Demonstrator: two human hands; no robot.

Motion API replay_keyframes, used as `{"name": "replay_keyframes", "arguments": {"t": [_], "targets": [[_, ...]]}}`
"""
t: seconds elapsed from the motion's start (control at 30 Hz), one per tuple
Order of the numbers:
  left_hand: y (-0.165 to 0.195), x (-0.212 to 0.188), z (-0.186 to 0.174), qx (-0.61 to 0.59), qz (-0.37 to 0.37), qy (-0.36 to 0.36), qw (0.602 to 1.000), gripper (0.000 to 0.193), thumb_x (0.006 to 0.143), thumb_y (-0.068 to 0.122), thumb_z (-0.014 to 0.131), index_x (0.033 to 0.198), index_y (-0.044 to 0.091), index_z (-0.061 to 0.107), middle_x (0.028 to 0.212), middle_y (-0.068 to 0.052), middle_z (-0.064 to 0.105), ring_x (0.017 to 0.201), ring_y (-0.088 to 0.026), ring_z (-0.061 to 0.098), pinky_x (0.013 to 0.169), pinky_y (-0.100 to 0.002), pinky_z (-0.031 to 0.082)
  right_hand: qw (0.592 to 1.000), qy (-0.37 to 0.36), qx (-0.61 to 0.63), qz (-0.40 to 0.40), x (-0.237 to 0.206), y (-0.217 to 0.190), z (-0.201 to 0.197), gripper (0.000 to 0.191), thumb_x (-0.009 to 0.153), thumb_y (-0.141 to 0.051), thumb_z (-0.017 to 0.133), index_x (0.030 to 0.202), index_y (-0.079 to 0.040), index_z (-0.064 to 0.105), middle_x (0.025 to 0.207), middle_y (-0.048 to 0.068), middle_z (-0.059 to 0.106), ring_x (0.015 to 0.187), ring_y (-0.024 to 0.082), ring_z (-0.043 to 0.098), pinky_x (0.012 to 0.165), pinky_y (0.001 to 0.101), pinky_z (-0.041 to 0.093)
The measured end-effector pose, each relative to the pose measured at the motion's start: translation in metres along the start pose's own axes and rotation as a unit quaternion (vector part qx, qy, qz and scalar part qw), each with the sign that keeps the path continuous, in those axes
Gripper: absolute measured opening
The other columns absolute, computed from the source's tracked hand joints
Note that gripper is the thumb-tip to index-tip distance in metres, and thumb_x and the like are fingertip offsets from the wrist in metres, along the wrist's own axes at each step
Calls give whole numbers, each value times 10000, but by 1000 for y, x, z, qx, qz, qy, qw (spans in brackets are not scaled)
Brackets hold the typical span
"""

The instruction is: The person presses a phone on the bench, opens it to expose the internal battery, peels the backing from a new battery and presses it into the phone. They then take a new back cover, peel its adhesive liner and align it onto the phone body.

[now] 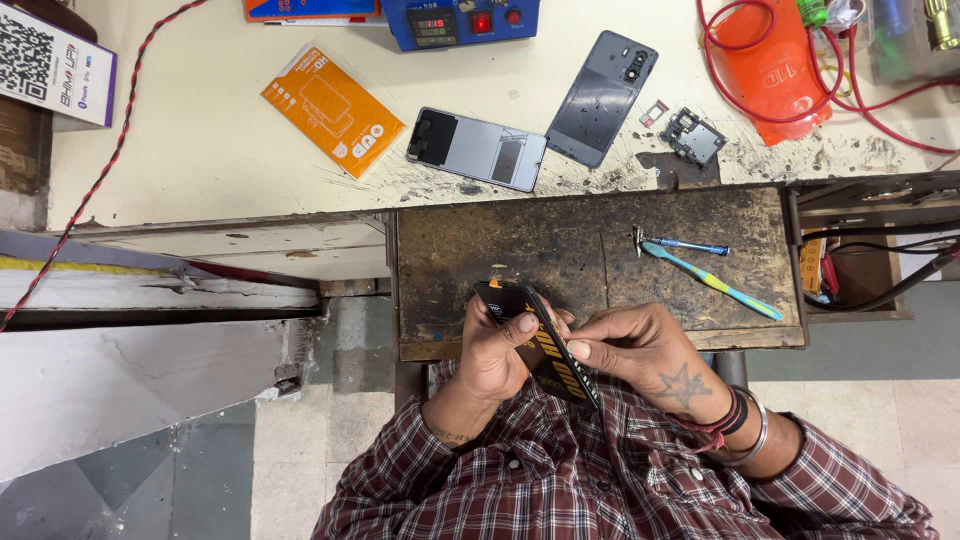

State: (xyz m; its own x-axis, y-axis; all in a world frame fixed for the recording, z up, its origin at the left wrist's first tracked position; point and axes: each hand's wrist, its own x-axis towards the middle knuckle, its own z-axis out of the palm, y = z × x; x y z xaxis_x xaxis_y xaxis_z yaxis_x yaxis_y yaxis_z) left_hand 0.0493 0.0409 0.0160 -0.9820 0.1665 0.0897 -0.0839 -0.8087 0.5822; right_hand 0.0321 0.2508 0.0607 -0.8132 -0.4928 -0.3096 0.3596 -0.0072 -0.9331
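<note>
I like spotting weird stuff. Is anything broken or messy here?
Yes. A phone lies opened on the bench beside its removed back cover and a loose small part. The bench edge there is scratched and stained black.

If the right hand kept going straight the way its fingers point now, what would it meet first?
The right hand points toward the black packet, which its fingers already touch. Beyond that is the left hand, gripping the same packet.

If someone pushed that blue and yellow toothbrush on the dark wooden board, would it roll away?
Probably not far: the toothbrush lies flat on the rough dark board, and its bristled head would likely stop it rolling. It looks thin and light, so it should slide easily.
</note>
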Motion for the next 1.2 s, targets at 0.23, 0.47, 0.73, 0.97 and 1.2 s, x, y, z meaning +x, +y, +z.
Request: {"name": "replay_keyframes", "arguments": {"t": [0.23,0.47,0.73,0.97,1.2], "targets": [[0,0,0,10,3,0,1000,148,976,139,776,982,-8,767,920,-160,768,888,-255,753,1011,-457,582,1000,2,-6,1,0,1,0,199,872,-97,792,1038,4,834,866,67,787,785,85,678,697,256,546],[1,0,1,2,-4,8,1000,142,966,132,779,980,-9,765,918,-159,768,888,-257,756,1008,-450,585,1000,2,-24,-6,0,0,0,190,874,-115,797,1013,7,841,837,56,778,766,71,653,680,251,530],[1,0,0,9,1,11,1000,141,960,133,782,976,-5,766,916,-156,768,889,-255,757,1011,-450,587,1000,1,-27,-6,1,-2,1,187,873,-116,797,1005,10,839,845,52,779,775,66,651,695,249,530],[1,1,0,23,5,9,1000,140,961,141,784,970,2,766,907,-156,770,883,-255,759,1009,-451,589,999,2,-34,1,0,-3,1,186,873,-119,797,1002,9,842,824,50,775,760,63,639,680,248,523],[3,1,1,30,3,7,1000,137,962,141,781,965,5,768,902,-152,768,878,-250,757,1003,-451,591,1000,-3,-20,-4,1,-2,0,185,874,-116,798,1007,6,840,830,52,771,761,67,643,682,250,524]]}}
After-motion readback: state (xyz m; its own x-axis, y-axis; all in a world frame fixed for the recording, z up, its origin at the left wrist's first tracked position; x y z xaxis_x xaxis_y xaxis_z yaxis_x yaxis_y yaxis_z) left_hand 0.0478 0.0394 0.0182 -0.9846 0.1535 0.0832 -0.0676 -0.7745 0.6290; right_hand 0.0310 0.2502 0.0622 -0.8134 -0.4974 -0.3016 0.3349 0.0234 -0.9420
